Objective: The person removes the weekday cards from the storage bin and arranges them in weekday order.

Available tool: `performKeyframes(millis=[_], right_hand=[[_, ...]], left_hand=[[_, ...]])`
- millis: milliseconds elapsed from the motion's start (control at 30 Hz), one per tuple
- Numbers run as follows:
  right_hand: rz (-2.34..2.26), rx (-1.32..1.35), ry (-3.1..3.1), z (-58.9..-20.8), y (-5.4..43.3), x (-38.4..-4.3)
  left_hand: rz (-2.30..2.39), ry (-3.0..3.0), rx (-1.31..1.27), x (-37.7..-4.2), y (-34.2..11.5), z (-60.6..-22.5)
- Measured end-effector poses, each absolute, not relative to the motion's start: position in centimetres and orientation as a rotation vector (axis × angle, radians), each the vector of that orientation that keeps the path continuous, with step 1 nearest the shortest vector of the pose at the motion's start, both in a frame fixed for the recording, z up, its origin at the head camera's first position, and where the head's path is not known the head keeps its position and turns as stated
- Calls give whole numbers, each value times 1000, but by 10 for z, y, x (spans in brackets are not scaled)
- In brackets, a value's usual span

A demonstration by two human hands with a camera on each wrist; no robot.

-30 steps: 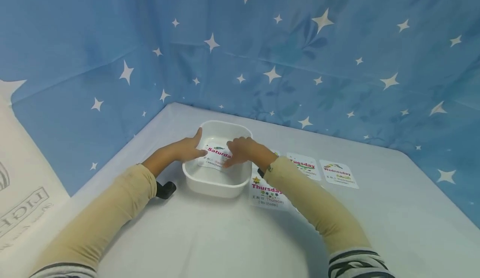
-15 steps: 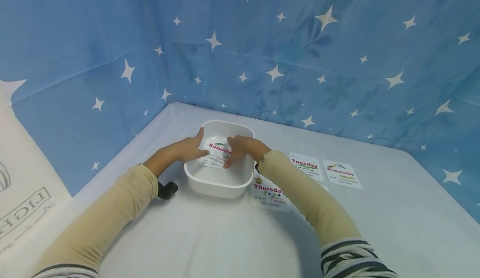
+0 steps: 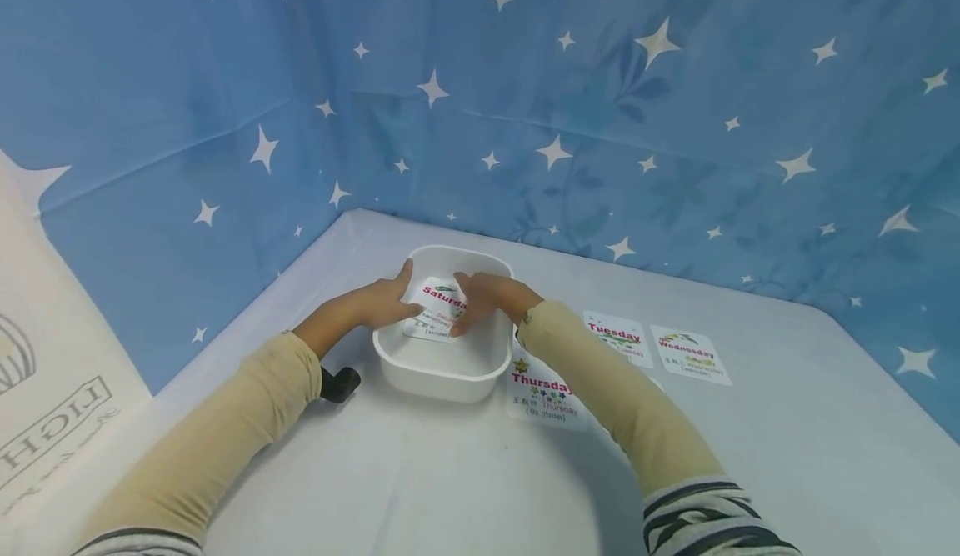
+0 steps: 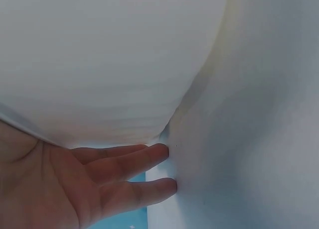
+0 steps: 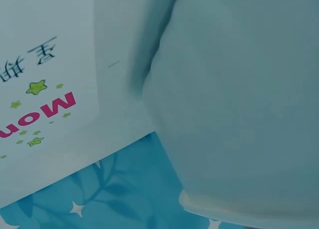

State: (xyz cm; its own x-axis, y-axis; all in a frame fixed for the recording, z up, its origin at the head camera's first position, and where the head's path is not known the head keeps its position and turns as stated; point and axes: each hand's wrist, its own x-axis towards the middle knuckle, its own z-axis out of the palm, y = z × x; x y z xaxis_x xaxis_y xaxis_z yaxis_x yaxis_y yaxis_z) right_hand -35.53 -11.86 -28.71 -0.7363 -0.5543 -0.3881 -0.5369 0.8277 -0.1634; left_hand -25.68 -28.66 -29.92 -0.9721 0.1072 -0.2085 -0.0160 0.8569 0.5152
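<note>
A white tub [image 3: 442, 381] stands on the table, and in it lies a "Saturday" card [image 3: 441, 291] with another card's lettered lower edge [image 3: 431, 329] showing under it. My left hand [image 3: 382, 302] grips the tub's left wall: the thumb reaches inside toward the card, and the fingers [image 4: 129, 164] lie along the outside in the left wrist view. Reaching over the right side, my right hand [image 3: 487, 298] pinches the Saturday card's right edge, covering the end of its word. The right wrist view shows mostly the tub's outer wall [image 5: 234, 99], with the hand's fingers hidden behind it.
Right of the tub lie a "Thursday" card [image 3: 543, 393], a "Tuesday" card [image 3: 618, 339] and a "Wednesday" card [image 3: 690, 354]. A "Monday" card [image 5: 45, 89] shows in the right wrist view. A starry blue curtain [image 3: 480, 122] hangs behind the white table [image 3: 450, 489].
The Saturday card has turned slightly in the tub, and the lettering of the card under it shows more. Both hands keep nearly the same places; the head view has shifted a little.
</note>
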Motion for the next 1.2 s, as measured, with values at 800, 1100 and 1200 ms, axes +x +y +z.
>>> performKeyframes(millis=[800,1100,1200], right_hand=[[-665,-1128,2701,-294,-108,-368],[-1006,-1098,2560,-292,-91,-363],[-1151,-1050,2513,-286,-80,-358]], left_hand=[[789,2798,73,-260,-286,-301],[775,2789,57,-260,-286,-301],[771,2792,48,-261,-289,-300]])
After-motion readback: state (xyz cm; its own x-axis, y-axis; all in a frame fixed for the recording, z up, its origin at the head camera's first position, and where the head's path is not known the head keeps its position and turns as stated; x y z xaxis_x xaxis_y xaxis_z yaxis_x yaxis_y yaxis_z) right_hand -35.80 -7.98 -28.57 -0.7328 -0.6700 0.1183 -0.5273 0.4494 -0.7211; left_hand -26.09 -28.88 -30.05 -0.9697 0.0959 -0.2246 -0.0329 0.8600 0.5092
